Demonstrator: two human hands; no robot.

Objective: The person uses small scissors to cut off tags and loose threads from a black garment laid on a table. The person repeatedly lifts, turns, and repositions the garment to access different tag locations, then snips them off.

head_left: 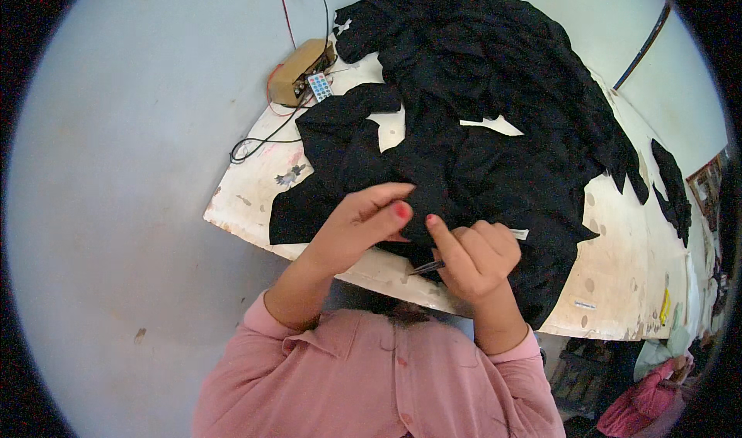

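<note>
Black fabric (495, 167) lies in loose folds over the pale table, passing under both hands and hanging over its near edge. My left hand (357, 228) is above its near part, thumb and forefinger apart, with nothing visibly held between them; its lower fingers are partly hidden. Just to the right, my right hand (481, 262) has its forefinger stretched toward the left thumb and its other fingers curled. Out of that curled grip pokes a dark, pointed tool (427, 268), probably thread snips, with its tip to the left. A small white label (519, 235) shows on the fabric beside my right knuckles.
A big heap of black fabric (479, 44) covers the table's far side. At the far left stand a brown box (301, 73) with wires and a small remote control (319, 87). Another black piece (671, 190) lies far right. Pink cloth (641, 399) is below the table's right end.
</note>
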